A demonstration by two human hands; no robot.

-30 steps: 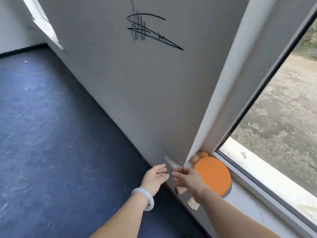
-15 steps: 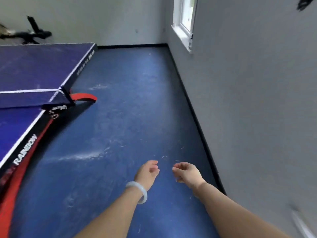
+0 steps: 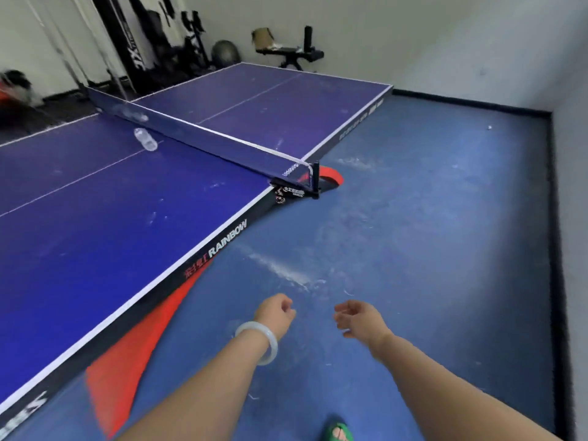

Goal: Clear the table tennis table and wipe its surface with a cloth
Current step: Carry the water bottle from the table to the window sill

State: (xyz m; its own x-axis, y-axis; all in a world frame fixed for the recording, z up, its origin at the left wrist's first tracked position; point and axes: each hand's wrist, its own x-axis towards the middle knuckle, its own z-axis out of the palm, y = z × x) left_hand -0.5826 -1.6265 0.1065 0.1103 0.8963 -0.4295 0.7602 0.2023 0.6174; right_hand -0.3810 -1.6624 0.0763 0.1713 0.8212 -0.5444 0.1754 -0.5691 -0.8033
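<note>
A blue floor (image 3: 413,218) is filling the right half of the view, running back to a black baseboard (image 3: 555,218) under pale walls (image 3: 445,43). At the far left, dark gym gear (image 3: 152,43) is standing against the back wall, with a grey ball (image 3: 224,50) and a black bench (image 3: 289,54) further right.

The table (image 3: 95,233) is taking up the left side. Its white-lined near edge is running diagonally from the lower left corner up to the net post (image 3: 315,179), and its far half is carrying on to a corner at the upper right. The net (image 3: 197,135) is stretching across it. A clear bottle (image 3: 145,140) is lying on its side on the near half, just beside the net and well away from the near edge. A blurred clear shape is showing through the net behind it, too smeared to name. Red legs (image 3: 140,345) are showing under the near edge.

Between that edge and the right wall, a wide strip of floor is running back, marked by white scuffs (image 3: 286,275). A small white speck (image 3: 489,127) is sitting near the far corner.

Low in the view, the left hand (image 3: 275,316), a pale bracelet (image 3: 257,342) on its wrist, is hanging over the floor near the table's edge, fingers loosely curled and holding nothing. The right hand (image 3: 359,318) is hanging near it without touching, fingers slack and empty too. A green sandal (image 3: 339,432) is showing at the bottom between the forearms.
</note>
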